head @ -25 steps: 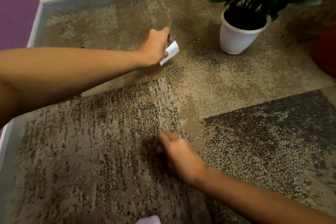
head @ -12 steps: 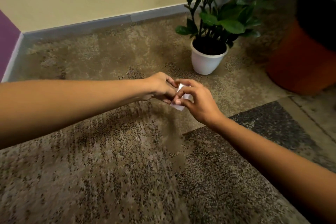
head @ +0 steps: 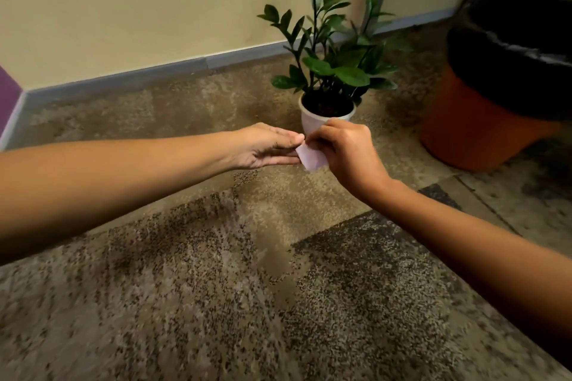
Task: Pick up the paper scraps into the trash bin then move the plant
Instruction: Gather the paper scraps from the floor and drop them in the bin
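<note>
Transfer of paper scrap [head: 311, 159] from left hand [head: 266, 148] to right hand [head: 346, 151] is now made: right fingers pinch it, in the air before the plant [head: 328, 71]; left fingers lie straight at its edge. The trash bin [head: 483, 120] stands near, rightward; deposit likely follows.

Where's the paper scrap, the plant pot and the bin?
Pale paper scrap [head: 312, 159]: head view, flat middle.
White plant pot [head: 310, 123]: head view, front wall.
Orange round trash bin [head: 470, 133]: head view, side wall.
</note>
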`<act>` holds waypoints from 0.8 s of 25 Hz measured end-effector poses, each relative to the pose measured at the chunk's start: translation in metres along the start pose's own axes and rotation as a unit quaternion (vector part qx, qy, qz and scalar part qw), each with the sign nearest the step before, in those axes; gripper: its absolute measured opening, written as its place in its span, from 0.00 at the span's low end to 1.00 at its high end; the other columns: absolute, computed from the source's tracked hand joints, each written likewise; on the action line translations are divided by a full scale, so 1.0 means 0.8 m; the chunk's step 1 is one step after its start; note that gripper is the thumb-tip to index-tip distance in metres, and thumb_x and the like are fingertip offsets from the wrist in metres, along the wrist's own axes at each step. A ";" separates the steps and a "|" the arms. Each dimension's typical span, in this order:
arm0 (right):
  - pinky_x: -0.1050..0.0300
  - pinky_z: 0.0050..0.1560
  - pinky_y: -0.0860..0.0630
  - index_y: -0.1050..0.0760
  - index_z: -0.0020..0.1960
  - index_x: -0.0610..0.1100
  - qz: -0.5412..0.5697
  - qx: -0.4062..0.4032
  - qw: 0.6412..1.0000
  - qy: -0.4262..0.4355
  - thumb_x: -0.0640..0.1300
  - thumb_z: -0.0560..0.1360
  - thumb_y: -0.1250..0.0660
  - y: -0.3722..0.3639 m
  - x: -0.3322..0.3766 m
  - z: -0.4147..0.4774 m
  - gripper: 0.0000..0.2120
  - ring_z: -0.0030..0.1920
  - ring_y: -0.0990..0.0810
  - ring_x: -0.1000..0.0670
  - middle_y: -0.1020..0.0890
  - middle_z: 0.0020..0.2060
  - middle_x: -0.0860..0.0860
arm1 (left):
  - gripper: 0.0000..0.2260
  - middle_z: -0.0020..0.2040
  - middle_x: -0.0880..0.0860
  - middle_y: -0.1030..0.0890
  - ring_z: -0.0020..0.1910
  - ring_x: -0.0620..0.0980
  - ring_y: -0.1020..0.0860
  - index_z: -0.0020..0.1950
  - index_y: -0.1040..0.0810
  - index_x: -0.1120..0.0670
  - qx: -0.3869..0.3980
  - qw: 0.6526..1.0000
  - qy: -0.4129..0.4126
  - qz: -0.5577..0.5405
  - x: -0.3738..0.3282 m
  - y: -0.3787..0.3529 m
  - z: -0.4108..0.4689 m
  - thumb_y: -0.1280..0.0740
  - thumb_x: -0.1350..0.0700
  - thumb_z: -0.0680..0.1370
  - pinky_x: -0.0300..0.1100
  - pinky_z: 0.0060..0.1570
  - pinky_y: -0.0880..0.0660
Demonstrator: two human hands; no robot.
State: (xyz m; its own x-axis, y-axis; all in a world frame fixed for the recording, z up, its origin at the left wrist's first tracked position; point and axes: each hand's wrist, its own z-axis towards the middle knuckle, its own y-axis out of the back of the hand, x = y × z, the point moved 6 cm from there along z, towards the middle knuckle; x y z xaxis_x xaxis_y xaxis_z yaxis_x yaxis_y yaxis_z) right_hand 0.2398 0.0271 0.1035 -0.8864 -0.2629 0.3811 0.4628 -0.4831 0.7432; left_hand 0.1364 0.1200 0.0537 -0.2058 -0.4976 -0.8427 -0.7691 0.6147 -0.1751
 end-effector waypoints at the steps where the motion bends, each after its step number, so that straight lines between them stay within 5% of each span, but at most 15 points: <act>1: 0.49 0.41 0.23 0.17 0.46 0.36 -0.016 -0.003 1.000 0.005 0.35 0.73 0.31 0.013 -0.006 0.002 0.05 0.41 0.18 0.42 0.17 0.41 0.41 | 0.03 0.36 0.54 0.15 0.38 0.47 0.17 0.47 0.21 0.60 0.000 1.000 -0.009 0.005 -0.004 -0.005 0.001 0.35 0.63 0.77 0.40 0.41 0.18; 5: 0.48 0.41 0.23 0.17 0.46 0.38 -0.123 -0.031 0.992 0.026 0.40 0.74 0.31 0.095 -0.035 0.019 0.06 0.44 0.19 0.41 0.17 0.43 0.43 | 0.06 0.43 0.56 0.19 0.42 0.49 0.20 0.47 0.23 0.62 -0.008 0.996 -0.055 0.066 -0.019 -0.031 0.009 0.36 0.60 0.79 0.42 0.44 0.19; 11: 0.51 0.34 0.28 0.19 0.37 0.43 -0.320 -0.018 0.940 0.121 0.43 0.76 0.35 0.238 -0.088 0.071 0.12 0.38 0.25 0.43 0.19 0.33 0.47 | 0.06 0.39 0.57 0.23 0.35 0.48 0.23 0.47 0.24 0.62 -0.041 0.978 -0.120 0.167 -0.048 -0.081 0.037 0.37 0.60 0.79 0.34 0.31 0.22; 16: 0.47 0.38 0.25 0.18 0.44 0.40 -0.390 -0.043 0.918 -0.060 0.38 0.74 0.35 0.339 -0.193 0.091 0.07 0.45 0.22 0.39 0.18 0.41 0.42 | 0.10 0.35 0.58 0.26 0.34 0.50 0.26 0.39 0.25 0.61 -0.102 0.977 -0.104 0.157 -0.061 -0.103 0.071 0.37 0.61 0.80 0.41 0.37 0.25; 20: 0.43 0.45 0.25 0.18 0.47 0.34 -0.373 -0.078 0.905 -0.192 0.38 0.76 0.37 0.354 -0.267 0.053 0.10 0.45 0.21 0.35 0.18 0.42 0.35 | 0.07 0.35 0.58 0.25 0.33 0.50 0.26 0.44 0.25 0.62 -0.116 0.973 -0.086 0.179 -0.044 -0.099 0.090 0.37 0.61 0.80 0.36 0.28 0.24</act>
State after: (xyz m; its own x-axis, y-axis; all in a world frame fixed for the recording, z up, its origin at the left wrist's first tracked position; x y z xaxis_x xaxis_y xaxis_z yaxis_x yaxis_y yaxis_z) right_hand 0.5599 -0.0178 0.2561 -0.8774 0.4797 -0.0084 -0.2951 -0.5260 0.7977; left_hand 0.2483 0.1328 0.0610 -0.3965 -0.1559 -0.9047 -0.7869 0.5652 0.2475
